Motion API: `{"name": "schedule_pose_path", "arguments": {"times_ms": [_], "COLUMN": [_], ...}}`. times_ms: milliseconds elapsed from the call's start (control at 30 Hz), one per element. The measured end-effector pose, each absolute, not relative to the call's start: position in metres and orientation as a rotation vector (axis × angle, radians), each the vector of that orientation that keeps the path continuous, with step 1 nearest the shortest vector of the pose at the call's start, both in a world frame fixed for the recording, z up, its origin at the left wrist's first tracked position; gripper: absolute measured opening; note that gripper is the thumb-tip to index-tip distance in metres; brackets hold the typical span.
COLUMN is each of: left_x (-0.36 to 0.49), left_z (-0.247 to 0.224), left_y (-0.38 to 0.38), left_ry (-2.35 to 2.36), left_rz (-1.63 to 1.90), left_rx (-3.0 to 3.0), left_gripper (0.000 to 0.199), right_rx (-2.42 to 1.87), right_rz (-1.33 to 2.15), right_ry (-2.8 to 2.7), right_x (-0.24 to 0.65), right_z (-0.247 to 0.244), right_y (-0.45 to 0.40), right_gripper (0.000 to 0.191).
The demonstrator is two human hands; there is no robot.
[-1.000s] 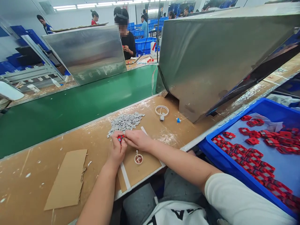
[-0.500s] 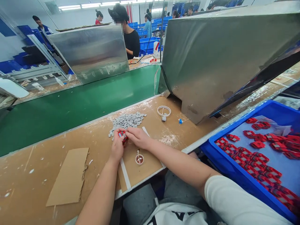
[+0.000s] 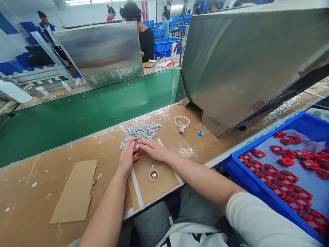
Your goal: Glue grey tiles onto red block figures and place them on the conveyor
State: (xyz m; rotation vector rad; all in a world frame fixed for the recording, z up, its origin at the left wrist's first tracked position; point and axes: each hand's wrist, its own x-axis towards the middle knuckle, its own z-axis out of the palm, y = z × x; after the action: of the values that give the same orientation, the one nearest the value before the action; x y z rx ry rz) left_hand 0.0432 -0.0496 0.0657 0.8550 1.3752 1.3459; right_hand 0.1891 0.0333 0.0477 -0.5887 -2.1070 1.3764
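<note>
My left hand (image 3: 125, 159) is wrapped around a small red plastic part (image 3: 136, 147) with a light grey face turned up. From the right, my right hand (image 3: 155, 151) has its fingers drawn together at the edge of the same part; the fingertips are partly hidden. Just behind both hands lies a heap of small flat grey pieces (image 3: 142, 131). In front of them stands a little round cup (image 3: 153, 175) of reddish-brown liquid, a thin stick leaning in it.
At right, a blue crate (image 3: 257, 192) holds rows of similar red parts (image 3: 279, 183). A cardboard sheet (image 3: 74, 192) lies left. A white ring (image 3: 182, 121) and blue scrap (image 3: 200, 133) lie near a big metal hood (image 3: 246, 65). A green belt (image 3: 102, 103) runs behind; a co-worker (image 3: 146, 41) sits beyond.
The red part has turned in my left hand, so its grey face shows more. My right fingers have shifted slightly to its right edge. The whole view has moved a little.
</note>
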Motion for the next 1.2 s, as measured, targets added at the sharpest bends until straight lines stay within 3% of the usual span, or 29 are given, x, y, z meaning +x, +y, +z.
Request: {"name": "schedule_pose_path", "arguments": {"times_ms": [200, 433, 767, 1033, 1200], "left_x": [0.036, 0.039, 0.044, 0.041, 0.04], "left_z": [0.05, 0.048, 0.05, 0.057, 0.059], "left_y": [-0.05, -0.051, -0.059, -0.06, -0.06], "left_ry": [1.695, 1.685, 1.528, 1.493, 1.506], "left_rz": [1.284, 1.369, 1.51, 1.518, 1.599], "left_rx": [1.268, 1.475, 1.268, 1.44, 1.325], "left_gripper": [0.049, 0.043, 0.043, 0.054, 0.051], "right_rx": [-0.644, -0.577, -0.341, -0.53, -0.446], "right_rz": [1.39, 1.397, 1.496, 0.88, 0.815], "right_ry": [-2.18, -2.15, -2.019, -2.057, -2.042], "right_x": [0.188, 0.188, 0.187, 0.197, 0.195], "right_z": [0.047, 0.043, 0.048, 0.053, 0.05], "right_y": [0.032, 0.03, 0.025, 0.027, 0.029], "right_gripper": [0.024, 0.027, 0.024, 0.02, 0.02]}}
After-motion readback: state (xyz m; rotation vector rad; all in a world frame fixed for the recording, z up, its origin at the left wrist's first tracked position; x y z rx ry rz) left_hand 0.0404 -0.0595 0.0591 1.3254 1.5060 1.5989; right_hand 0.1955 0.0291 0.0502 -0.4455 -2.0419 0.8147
